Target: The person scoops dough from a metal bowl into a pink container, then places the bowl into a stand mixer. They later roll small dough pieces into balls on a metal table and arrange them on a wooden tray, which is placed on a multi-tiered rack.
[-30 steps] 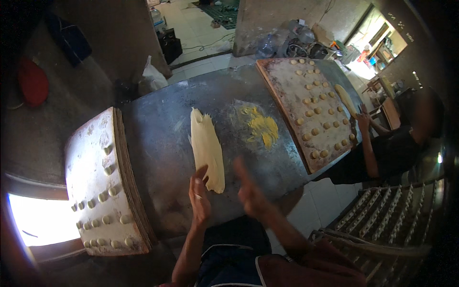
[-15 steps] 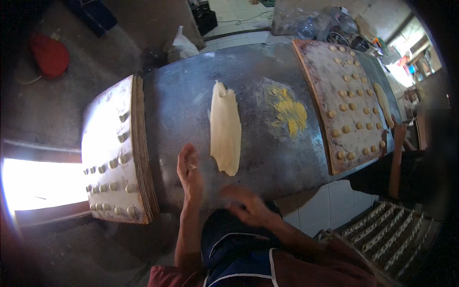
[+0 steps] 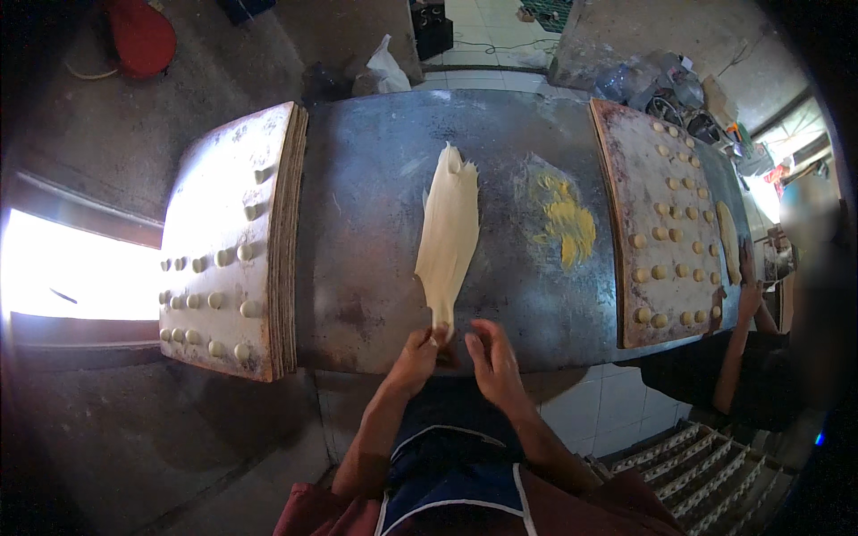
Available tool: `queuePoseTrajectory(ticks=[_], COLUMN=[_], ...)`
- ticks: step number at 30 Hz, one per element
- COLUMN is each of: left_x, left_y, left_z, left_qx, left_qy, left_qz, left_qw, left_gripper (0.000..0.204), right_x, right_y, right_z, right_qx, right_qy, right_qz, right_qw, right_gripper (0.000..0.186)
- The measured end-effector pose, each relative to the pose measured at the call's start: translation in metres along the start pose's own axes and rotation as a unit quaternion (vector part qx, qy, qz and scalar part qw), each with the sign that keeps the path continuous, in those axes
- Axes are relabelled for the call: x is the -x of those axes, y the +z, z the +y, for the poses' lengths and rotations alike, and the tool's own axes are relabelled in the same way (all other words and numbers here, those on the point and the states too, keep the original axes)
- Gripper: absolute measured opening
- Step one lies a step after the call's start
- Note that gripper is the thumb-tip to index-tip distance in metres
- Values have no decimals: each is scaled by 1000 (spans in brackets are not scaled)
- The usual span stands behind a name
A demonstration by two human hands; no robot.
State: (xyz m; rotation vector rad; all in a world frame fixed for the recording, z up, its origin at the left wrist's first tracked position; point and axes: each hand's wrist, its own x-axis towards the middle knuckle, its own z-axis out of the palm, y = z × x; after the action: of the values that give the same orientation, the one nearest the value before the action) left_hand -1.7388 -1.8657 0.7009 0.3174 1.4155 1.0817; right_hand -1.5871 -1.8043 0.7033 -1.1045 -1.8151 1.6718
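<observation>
A long flat strip of pale dough [image 3: 450,228] lies on the dark worktable [image 3: 357,223], its far end ragged. My left hand [image 3: 414,364] is closed on the strip's near end, which narrows toward the fingers close to the table's front edge. Just to the right of that end, my right hand [image 3: 495,364] is held with thumb and fingers apart, with nothing seen in it. A smeared patch of yellow paste [image 3: 569,228] is on the table right of the dough.
Stacked boards [image 3: 223,161] stand at the left, with several small dough pieces on top. Another board [image 3: 617,179] with dough rounds lies to the right. Beyond it, a co-worker's hand [image 3: 749,299] is near a dough roll [image 3: 727,241]. A metal rack [image 3: 706,473] stands at the lower right.
My left hand has moved right and closed on the dough's near end. That end is now drawn narrower. My right hand has come up beside it. The whole view has shifted.
</observation>
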Motion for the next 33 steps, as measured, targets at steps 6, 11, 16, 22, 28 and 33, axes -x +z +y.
queuePoseTrajectory(ticks=[6,11,16,22,28,33], left_x=[23,-47,-93,-42,11,63], left_y=[2,34,-16,15,11,-15], left_z=[42,18,-61,-36,12,94], left_qx=[-152,217,479,65,-586,-371], left_qy=[-184,-151,-70,51,111,360], left_qz=[-36,-19,-288,-9,-120,-63], left_qw=[970,964,827,997,794,854], left_gripper=[57,45,35,30,20,14], right_x=[-26,1,17,-83,-144,-53], right_y=[-1,3,-39,-21,60,31], right_z=[24,35,-18,-50,18,33], right_qx=[-158,225,-58,-242,3,-94], right_qy=[215,-56,-103,-75,-15,-146], right_qz=[-153,-16,-256,-237,-408,-131], right_qw=[952,973,959,938,913,976], right_gripper=[41,28,17,16,25,30])
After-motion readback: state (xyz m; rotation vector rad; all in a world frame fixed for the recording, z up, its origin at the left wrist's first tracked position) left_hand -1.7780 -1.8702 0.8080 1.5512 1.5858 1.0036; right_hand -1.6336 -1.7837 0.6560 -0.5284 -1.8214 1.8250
